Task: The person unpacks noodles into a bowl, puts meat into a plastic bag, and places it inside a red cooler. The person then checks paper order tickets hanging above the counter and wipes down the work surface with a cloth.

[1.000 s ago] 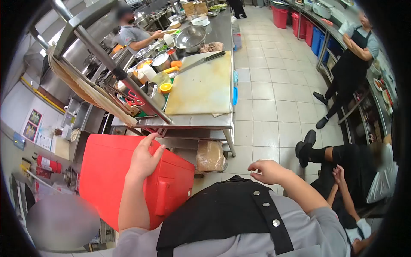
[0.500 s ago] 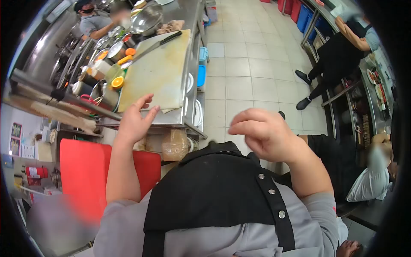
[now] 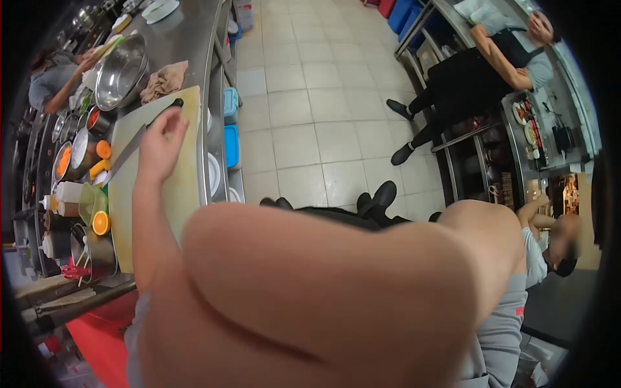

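Observation:
My left hand (image 3: 162,142) is over the cutting board (image 3: 184,174), its fingers loosely curved and a gap between thumb and fingertips. From my viewpoint it overlaps the handle of a long knife (image 3: 127,150) lying on the board; whether it touches the handle is unclear. My right hand (image 3: 323,271) is raised very close to the camera, large and blurred. Its fingers cannot be made out. An orange half (image 3: 101,223), cut face up, is at the board's left edge, with an orange-coloured piece (image 3: 103,149) farther up.
Steel bowls (image 3: 121,71), a crumpled cloth (image 3: 165,81) and several containers line the counter. A person (image 3: 55,81) works across it. Another person (image 3: 491,71) stands across the tiled aisle (image 3: 297,142), arms folded; a third (image 3: 537,246) is at lower right. A red panel (image 3: 97,349) is at lower left.
My left hand has moved forward over the board to the knife handle. My right hand has risen close to the camera. The view has shifted, and the counter now appears farther left.

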`<state>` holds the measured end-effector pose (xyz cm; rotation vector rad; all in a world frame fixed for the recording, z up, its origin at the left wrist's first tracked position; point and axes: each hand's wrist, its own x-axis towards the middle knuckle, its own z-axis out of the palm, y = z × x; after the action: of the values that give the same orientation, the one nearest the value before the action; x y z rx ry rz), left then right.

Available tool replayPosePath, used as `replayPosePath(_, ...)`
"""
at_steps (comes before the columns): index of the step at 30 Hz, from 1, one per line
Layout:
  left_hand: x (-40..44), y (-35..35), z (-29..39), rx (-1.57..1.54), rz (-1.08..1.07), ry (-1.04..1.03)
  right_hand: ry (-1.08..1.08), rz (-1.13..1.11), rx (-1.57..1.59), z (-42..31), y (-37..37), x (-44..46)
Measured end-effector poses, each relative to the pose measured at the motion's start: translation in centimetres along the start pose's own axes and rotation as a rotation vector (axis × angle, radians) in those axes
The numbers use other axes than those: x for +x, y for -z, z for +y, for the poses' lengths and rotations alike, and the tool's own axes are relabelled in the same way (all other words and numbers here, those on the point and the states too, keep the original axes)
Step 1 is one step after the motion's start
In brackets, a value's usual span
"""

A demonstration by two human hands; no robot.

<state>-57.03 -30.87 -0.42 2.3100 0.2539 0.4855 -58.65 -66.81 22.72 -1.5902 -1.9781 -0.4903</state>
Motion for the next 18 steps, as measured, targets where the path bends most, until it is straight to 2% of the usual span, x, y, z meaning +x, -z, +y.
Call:
replayPosePath(4,9.6,-0.6,-3.1,-0.041,0.056,0.100,-0.189,0.040,-0.006,7.0,0.8,-1.1)
replayPosePath(10,20.3,-1.4,-11.1,0.464,-0.010,0.281,-0.787,-0.063,0.144,15.1,-4.4,-14.5)
replayPosePath(12,22.2,-2.4,-12.5,0.539,-0.038,0.446,-0.994,-0.161,0.238,16.2,-5.2,-17.9)
replayPosePath(16,25.1,-3.5,-13.0,0.664,0.024,0.652,-1.167,-0.170,0.327,20.8,-5.6,-22.9)
replayPosePath(18,26.3,-3.9,-13.4,0.660,-0.070,0.787,-1.131,-0.162,0.320,23.9,-5.5,-24.7)
